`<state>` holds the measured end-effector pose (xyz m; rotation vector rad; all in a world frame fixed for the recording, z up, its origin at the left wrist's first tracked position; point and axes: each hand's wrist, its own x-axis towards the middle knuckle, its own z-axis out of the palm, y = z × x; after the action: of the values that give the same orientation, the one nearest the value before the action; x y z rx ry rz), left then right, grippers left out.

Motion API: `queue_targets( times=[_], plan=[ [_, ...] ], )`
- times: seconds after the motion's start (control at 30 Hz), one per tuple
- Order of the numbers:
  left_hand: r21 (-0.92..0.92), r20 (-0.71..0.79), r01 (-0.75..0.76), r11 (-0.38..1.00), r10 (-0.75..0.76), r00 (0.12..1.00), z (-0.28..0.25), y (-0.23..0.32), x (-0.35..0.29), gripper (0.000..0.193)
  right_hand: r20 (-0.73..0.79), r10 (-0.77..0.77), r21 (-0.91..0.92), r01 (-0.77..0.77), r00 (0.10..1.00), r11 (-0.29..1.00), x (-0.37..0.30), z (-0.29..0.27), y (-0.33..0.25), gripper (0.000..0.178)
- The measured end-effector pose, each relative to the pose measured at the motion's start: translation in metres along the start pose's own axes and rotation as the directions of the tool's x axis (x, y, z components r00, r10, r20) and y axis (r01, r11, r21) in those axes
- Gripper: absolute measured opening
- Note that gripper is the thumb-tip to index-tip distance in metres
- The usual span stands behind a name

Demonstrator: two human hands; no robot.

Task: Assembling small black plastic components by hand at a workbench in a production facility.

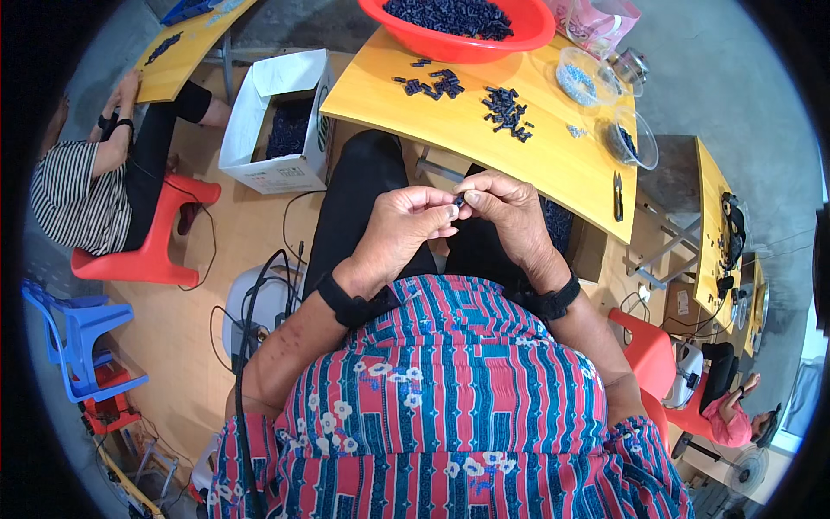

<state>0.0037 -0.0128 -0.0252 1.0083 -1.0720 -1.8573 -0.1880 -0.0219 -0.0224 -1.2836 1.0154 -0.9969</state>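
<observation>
Above my lap, my left hand (406, 221) and my right hand (504, 208) meet with fingertips pinched together. Between them sits a small dark plastic piece (459, 200), mostly covered by the fingers, so its exact kind is unclear. Both hands touch it. Just beyond them is the yellow table (527, 164), where two loose piles of similar dark pieces lie, a left pile (437, 84) and a right pile (506, 112). Near the table's right corner rests a pair of small black snips (618, 197).
A red basin (467, 48) heaped with dark pieces stands at the table's back. Clear plastic tubs (641, 143) sit at the right. On the floor at left is a white box (298, 173) holding dark pieces. People sit at other tables, one on a red stool (156, 246).
</observation>
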Motion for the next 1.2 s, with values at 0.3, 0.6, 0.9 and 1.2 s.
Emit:
queue_targets(
  times=[0.3, 0.6, 0.9, 1.2],
  plan=[
    [-0.065, 0.005, 0.055, 0.996, -0.055, 0.998, -0.002, -0.003, 0.003, 0.021, -0.035, 0.004, -0.042, -0.005, 0.999, 0.999, -0.002, 0.003, 0.003, 0.014],
    [-0.007, 0.017, 0.018, 1.0, -0.018, 1.0, -0.005, -0.003, 0.015, 0.019, -0.059, -0.017, -0.048, 0.014, 0.998, 0.999, 0.001, -0.002, 0.009, 0.019],
    [0.114, 0.033, -0.027, 0.993, 0.024, 0.999, -0.005, -0.001, 0.036, 0.017, -0.068, 0.065, 0.069, -0.06, 0.996, 0.996, 0.013, -0.014, 0.008, 0.018],
    [0.099, 0.057, -0.006, 0.995, 0.0, 0.998, -0.003, -0.003, 0.053, 0.01, -0.135, 0.0, -0.097, -0.013, 0.991, 0.995, 0.02, -0.017, 0.01, 0.013]
  ],
)
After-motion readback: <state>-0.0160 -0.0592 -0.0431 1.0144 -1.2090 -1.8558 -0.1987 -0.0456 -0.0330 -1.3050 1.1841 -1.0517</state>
